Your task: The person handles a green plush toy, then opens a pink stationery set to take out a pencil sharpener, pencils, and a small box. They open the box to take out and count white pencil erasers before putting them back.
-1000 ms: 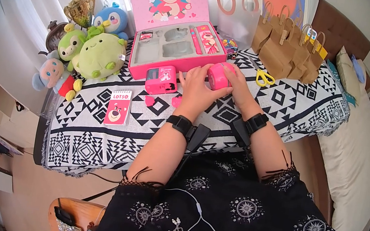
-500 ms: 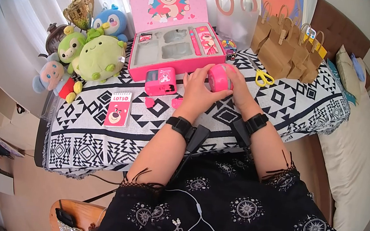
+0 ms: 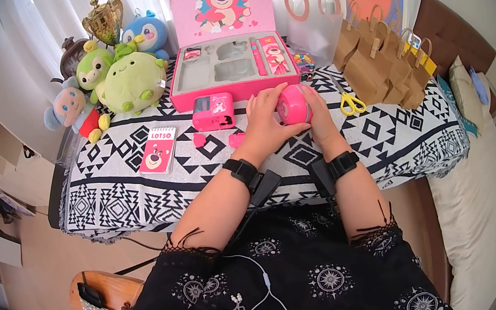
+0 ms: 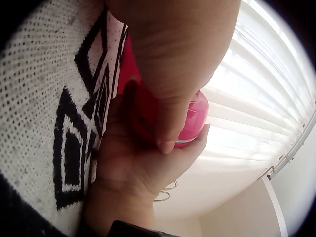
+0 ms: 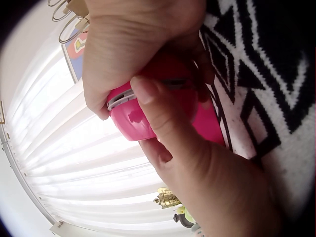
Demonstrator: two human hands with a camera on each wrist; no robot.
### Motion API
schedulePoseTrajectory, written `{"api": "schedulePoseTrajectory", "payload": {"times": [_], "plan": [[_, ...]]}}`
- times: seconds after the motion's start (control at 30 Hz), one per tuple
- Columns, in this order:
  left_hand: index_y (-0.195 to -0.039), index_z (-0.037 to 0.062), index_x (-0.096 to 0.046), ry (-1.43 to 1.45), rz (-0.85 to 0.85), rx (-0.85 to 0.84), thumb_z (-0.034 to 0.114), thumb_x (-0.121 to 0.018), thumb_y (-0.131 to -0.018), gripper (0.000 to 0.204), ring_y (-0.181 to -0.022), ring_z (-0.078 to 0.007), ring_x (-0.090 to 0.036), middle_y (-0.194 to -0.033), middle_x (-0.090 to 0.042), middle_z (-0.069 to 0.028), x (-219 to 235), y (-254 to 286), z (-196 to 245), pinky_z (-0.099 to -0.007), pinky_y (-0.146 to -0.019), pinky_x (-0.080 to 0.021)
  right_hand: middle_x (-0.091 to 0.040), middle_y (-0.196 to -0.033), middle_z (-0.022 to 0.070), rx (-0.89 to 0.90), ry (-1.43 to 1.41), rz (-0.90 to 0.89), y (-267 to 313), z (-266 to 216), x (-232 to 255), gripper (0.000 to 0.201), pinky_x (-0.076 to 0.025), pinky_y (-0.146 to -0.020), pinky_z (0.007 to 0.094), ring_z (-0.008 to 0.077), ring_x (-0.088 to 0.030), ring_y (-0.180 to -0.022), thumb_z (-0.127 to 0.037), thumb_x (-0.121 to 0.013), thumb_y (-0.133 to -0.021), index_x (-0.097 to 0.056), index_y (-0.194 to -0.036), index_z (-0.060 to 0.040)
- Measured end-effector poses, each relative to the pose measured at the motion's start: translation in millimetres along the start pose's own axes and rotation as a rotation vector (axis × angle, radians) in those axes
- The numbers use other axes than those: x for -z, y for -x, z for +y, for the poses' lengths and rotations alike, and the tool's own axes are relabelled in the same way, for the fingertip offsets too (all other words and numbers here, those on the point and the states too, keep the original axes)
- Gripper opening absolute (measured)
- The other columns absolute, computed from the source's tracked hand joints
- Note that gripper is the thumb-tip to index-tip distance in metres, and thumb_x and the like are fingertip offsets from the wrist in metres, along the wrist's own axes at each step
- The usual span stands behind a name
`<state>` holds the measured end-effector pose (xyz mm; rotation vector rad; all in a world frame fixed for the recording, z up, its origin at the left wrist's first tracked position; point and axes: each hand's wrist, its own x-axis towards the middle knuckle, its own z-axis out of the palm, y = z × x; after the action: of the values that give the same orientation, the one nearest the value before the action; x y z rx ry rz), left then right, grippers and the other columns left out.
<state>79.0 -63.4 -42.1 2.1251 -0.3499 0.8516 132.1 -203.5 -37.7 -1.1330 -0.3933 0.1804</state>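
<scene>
Both hands hold a round, glossy pink case (image 3: 293,105) over the front edge of the Lotso gift box. My left hand (image 3: 263,122) grips it from the left, its thumb lying across the case in the right wrist view. From the other side, my right hand (image 3: 323,125) curls round it. A grey seam circles the case (image 5: 132,118), with a dark slot showing along it in the right wrist view. Left of the hands, a pink boxy gadget with a bear picture (image 3: 214,112) sits on the patterned cloth, near small pink pieces (image 3: 199,140).
The open pink gift box (image 3: 188,103) stands behind. A Lotso notepad (image 3: 158,150) lies front left, with plush toys (image 3: 134,82) and a gold trophy (image 3: 103,19) beyond. Yellow-handled scissors (image 3: 352,104) and brown paper bags (image 3: 368,77) are at right, near a translucent bag (image 3: 311,31).
Both hands keep their grip on the pink case, which stays almost in place. The head view has shifted slightly, moving the gift box and notepad a little within it.
</scene>
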Motion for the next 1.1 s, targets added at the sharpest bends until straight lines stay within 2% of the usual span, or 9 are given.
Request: {"api": "schedulePoseTrajectory", "payload": {"times": [0.13,0.2,0.43,0.5,0.73,0.93,1.0,1.03,1.1], "plan": [[-0.133,0.0098,-0.051,-0.010,0.005,-0.005,0.040,-0.090,-0.057,0.090,-0.117,-0.0326,-0.051,-0.119,-0.056,-0.0120,1.0,-0.4,0.4,-0.0520,-0.108,-0.028,-0.063,-0.110,0.0074,0.011,0.030,-0.007,-1.6,3.7,2.1,0.040,-0.047,-0.089,0.0255,0.0118,-0.059,-0.101,-0.033,-0.056,-0.096,-0.058,-0.121,-0.0017],[-0.130,0.0083,-0.053,0.042,-0.034,0.135,0.041,-0.089,-0.059,0.086,-0.115,-0.0329,-0.052,-0.117,-0.058,-0.0125,1.7,0.0,-0.1,-0.0475,-0.105,-0.033,-0.064,-0.109,0.0070,0.034,0.056,-0.010,-2.1,5.9,4.3,0.040,-0.046,-0.089,0.0254,0.0114,-0.059,-0.101,-0.034,-0.057,-0.096,-0.058,-0.120,-0.0015],[-0.128,0.0058,-0.055,0.090,-0.018,0.163,0.042,-0.088,-0.060,0.083,-0.113,-0.0326,-0.053,-0.116,-0.059,-0.0137,2.9,-0.1,3.8,-0.0447,-0.101,-0.036,-0.062,-0.105,0.0048,0.105,0.147,-0.011,2.0,2.0,0.0,0.038,-0.046,-0.087,0.0253,0.0103,-0.058,-0.096,-0.033,-0.060,-0.095,-0.059,-0.116,-0.0020],[-0.127,-0.0010,-0.055,0.034,-0.012,0.127,0.031,-0.089,-0.062,0.080,-0.108,-0.0274,-0.060,-0.115,-0.060,-0.0165,4.7,-0.6,6.0,-0.0389,-0.095,-0.047,-0.062,-0.104,0.0047,0.109,0.155,-0.008,2.6,1.8,-0.7,0.037,-0.047,-0.086,0.0252,0.0103,-0.058,-0.095,-0.033,-0.060,-0.095,-0.059,-0.115,-0.0021],[-0.131,-0.0014,-0.051,0.169,-0.021,0.185,0.028,-0.089,-0.063,0.084,-0.108,-0.0254,-0.059,-0.118,-0.058,-0.0159,4.7,0.1,9.0,-0.0375,-0.097,-0.047,-0.062,-0.105,0.0055,0.144,0.175,-0.016,2.7,0.3,-2.3,0.036,-0.047,-0.086,0.0254,0.0105,-0.058,-0.095,-0.031,-0.059,-0.095,-0.058,-0.116,-0.0016],[-0.134,-0.0013,-0.047,0.165,-0.029,0.042,0.025,-0.087,-0.066,0.083,-0.107,-0.0252,-0.060,-0.121,-0.058,-0.0170,5.8,-0.2,4.6,-0.0350,-0.096,-0.047,-0.066,-0.103,0.0062,0.019,-0.026,0.019,1.3,-1.0,-1.5,0.043,-0.049,-0.083,0.0267,0.0144,-0.062,-0.093,-0.041,-0.050,-0.098,-0.060,-0.117,-0.0040],[-0.136,-0.0007,-0.043,0.313,0.069,0.157,0.023,-0.083,-0.072,0.079,-0.106,-0.0248,-0.061,-0.122,-0.059,-0.0167,9.7,-0.2,5.5,-0.0348,-0.096,-0.047,-0.067,-0.102,0.0066,-0.038,-0.109,0.047,-0.2,-4.8,2.6,0.048,-0.050,-0.080,0.0279,0.0162,-0.065,-0.091,-0.047,-0.046,-0.098,-0.061,-0.116,-0.0051],[-0.136,-0.0007,-0.043,0.313,0.068,0.156,0.023,-0.083,-0.072,0.079,-0.106,-0.0248,-0.061,-0.122,-0.059,-0.0167,8.9,-0.3,1.7,-0.0348,-0.096,-0.047,-0.068,-0.100,0.0065,-0.080,-0.103,-0.037,0.4,-8.8,8.9,0.052,-0.051,-0.076,0.0289,0.0177,-0.066,-0.088,-0.052,-0.043,-0.098,-0.061,-0.115,-0.0072],[-0.139,-0.0003,-0.039,0.575,0.139,0.316,0.023,-0.082,-0.075,0.080,-0.111,-0.0300,-0.059,-0.124,-0.057,-0.0180,3.7,-1.8,-10.8,-0.0381,-0.097,-0.046,-0.069,-0.098,0.0064,-0.121,-0.097,-0.122,0.2,-9.2,12.9,0.056,-0.051,-0.071,0.0300,0.0191,-0.067,-0.084,-0.057,-0.039,-0.097,-0.061,-0.114,-0.0092]]}}
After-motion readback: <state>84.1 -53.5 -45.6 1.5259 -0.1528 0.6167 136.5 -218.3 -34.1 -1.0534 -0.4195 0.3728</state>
